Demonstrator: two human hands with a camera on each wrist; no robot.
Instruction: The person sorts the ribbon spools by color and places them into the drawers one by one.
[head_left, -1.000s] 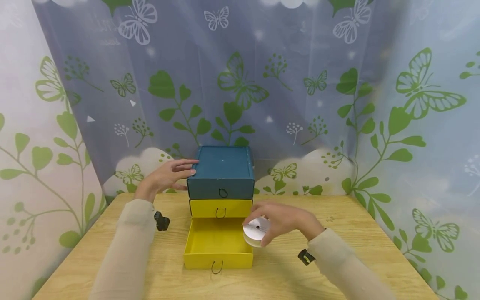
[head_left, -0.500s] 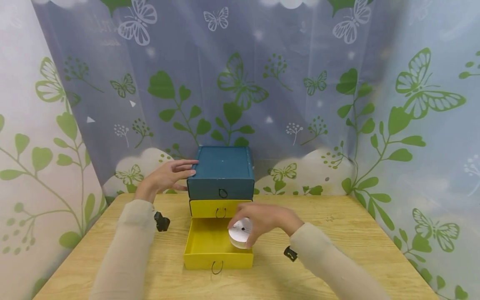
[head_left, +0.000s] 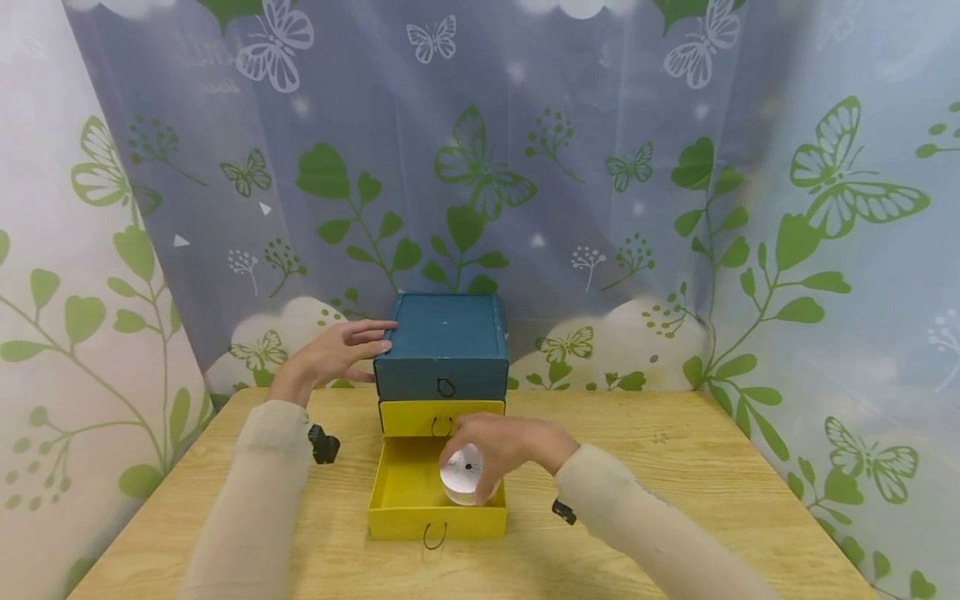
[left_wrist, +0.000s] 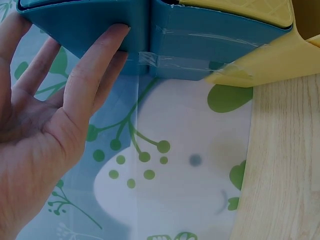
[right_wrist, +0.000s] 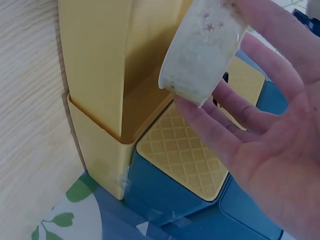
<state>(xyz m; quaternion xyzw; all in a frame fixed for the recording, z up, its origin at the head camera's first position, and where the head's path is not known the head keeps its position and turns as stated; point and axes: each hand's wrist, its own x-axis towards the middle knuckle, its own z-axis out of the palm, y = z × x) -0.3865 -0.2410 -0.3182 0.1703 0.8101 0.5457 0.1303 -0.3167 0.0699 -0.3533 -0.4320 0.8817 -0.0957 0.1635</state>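
My right hand (head_left: 510,442) holds a white ribbon spool (head_left: 456,482) over the pulled-out bottom drawer (head_left: 437,523), which is yellow with a black loop handle. In the right wrist view, thumb and fingers grip the spool (right_wrist: 205,50) around its rims; its pale band carries small star marks. Whether it touches the drawer floor I cannot tell. My left hand (head_left: 330,354) rests on the left side and top edge of the blue box (head_left: 450,325) at the top of the stack. The left wrist view shows the left fingers (left_wrist: 97,72) fairly straight against the box's side.
Between the blue box and the bottom drawer is a yellow-fronted drawer (head_left: 408,417), pushed in. The stack stands on a wooden table (head_left: 622,467) near its back edge. Behind it hangs a patterned curtain (head_left: 570,192), continuing along both sides.
My right hand has carried the spool leftward, from the drawer's right edge to over its inside, and slightly toward me. My left hand stays in place on the blue box.
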